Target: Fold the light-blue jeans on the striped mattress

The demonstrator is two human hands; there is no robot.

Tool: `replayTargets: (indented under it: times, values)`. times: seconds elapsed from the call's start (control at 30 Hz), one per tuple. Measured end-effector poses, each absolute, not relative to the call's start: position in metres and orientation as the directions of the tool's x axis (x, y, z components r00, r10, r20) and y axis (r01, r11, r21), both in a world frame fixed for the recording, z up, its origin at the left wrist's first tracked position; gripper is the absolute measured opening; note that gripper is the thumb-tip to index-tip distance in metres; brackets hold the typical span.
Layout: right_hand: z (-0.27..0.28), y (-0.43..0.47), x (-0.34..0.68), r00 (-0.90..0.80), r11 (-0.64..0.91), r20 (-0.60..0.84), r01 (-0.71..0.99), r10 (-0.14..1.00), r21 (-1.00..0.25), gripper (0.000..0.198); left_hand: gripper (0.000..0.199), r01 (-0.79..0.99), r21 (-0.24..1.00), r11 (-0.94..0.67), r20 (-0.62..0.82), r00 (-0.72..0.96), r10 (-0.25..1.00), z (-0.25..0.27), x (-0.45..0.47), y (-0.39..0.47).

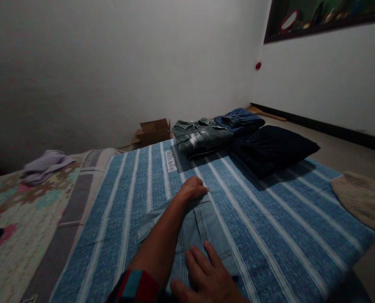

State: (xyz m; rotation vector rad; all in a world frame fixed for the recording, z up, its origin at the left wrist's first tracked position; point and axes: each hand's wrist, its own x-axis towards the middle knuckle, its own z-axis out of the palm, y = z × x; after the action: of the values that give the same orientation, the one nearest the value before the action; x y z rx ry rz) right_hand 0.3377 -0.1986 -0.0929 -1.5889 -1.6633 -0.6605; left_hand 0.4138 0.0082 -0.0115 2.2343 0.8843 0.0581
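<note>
A light blue denim garment point(193, 235) lies folded on a blue and white striped cover point(124, 210) in the head view, its seams and a flap showing. My left hand point(193, 188) is at the garment's far edge, fingers curled closed around the cloth there; my forearm hides part of the garment. Nearer to me, my right hand point(208, 273) rests on the garment with its fingers apart, palm down. Farther back sits a folded grey-green denim jacket point(201, 134) with a collar and buttons.
Folded dark blue jeans point(239, 119) and a folded black garment point(275, 147) lie at the back right. A cardboard box point(155, 131) stands behind the bed. A lilac cloth point(46, 166) lies on floral bedding at left; a beige cloth point(364, 198) hangs at the right edge.
</note>
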Motion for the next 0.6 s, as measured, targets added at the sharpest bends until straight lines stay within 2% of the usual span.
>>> replayTargets:
  times: [0.13, 0.27, 0.37, 0.47, 0.53, 0.6]
  values:
    - [-0.093, -0.212, 0.354, 0.076, 0.122, 0.814, 0.977, 0.575, -0.177, 0.015, 0.03, 0.543, 0.725, -0.424, -0.263, 0.787, 0.559, -0.017, 0.404, 0.015]
    - [-0.084, -0.243, 0.384, 0.174, -0.019, 0.68, 0.973, 0.712, -0.229, 0.031, 0.027, 0.546, 0.733, -0.405, -0.311, 0.799, 0.515, -0.018, 0.403, 0.018]
    - [-0.079, -0.26, 0.398, 0.219, -0.064, 0.604, 0.961, 0.766, -0.268, 0.036, 0.018, 0.496, 0.722, -0.482, -0.245, 0.835, 0.492, -0.018, 0.403, 0.018]
    - [-0.076, -0.262, 0.403, 0.211, -0.007, 0.578, 0.942, 0.789, -0.335, 0.029, 0.015, 0.429, 0.681, -0.593, -0.172, 0.881, 0.44, -0.017, 0.402, 0.016]
    - [-0.074, -0.259, 0.406, 0.186, 0.026, 0.565, 0.938, 0.804, -0.346, 0.024, 0.011, 0.39, 0.62, -0.681, -0.136, 0.908, 0.396, -0.016, 0.401, 0.013]
    - [-0.072, -0.256, 0.408, 0.17, 0.024, 0.561, 0.946, 0.81, -0.322, 0.021, 0.012, 0.371, 0.504, -0.78, -0.108, 0.923, 0.369, -0.013, 0.4, 0.007]
